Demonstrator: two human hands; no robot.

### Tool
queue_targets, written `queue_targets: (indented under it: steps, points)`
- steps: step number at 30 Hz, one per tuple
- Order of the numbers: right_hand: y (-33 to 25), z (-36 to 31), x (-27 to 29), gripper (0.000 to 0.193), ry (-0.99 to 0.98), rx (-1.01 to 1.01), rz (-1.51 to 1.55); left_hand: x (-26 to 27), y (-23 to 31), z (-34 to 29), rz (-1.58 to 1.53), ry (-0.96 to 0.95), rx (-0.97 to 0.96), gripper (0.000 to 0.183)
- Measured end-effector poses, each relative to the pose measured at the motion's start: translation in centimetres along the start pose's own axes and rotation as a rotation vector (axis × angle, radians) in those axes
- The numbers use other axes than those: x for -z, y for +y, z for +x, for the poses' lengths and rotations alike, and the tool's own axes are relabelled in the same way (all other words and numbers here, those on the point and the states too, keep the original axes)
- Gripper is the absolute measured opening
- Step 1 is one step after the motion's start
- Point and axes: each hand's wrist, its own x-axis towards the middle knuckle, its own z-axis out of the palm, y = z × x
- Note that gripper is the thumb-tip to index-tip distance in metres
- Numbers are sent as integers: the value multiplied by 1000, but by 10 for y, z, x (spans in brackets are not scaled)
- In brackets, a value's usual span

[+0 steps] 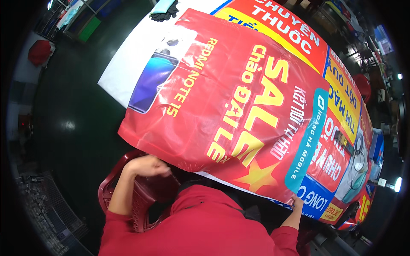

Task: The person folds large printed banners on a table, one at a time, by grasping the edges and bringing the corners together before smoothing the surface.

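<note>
A large red banner [200, 128], glossy and printed with yellow and white lettering, a phone picture and a teal strip, lies spread before me with soft ripples. At its near right edge, beside the teal strip, my right hand [295, 202] pinches the border. My left hand [150, 166] hovers just off the banner's near left edge, above a dark red plastic chair [147, 190]. Its fingers look curled but are smeared by motion, and I see nothing in them.
Beneath the red banner are a white sheet [114, 81] and other colourful printed banners [294, 32]. Dark gloves [164, 16] lie at the far edge. A yellow-and-black tool [344, 142] and a thin dark cable [358, 164] rest on the right. A wire rack [53, 213] stands lower left.
</note>
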Motion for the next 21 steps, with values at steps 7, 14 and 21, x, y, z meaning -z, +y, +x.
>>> queue_targets:
  steps: [7,14,21]
  points:
    - [39,24,39,34,-114,-36,272,4,63,216,821,803,-432,47]
    - [-6,15,43,50,47,-120,-64,122,-95,95,845,1479,483,44]
    - [-164,-13,-31,49,699,782,-884,56,-156,18,-119,1760,256,45]
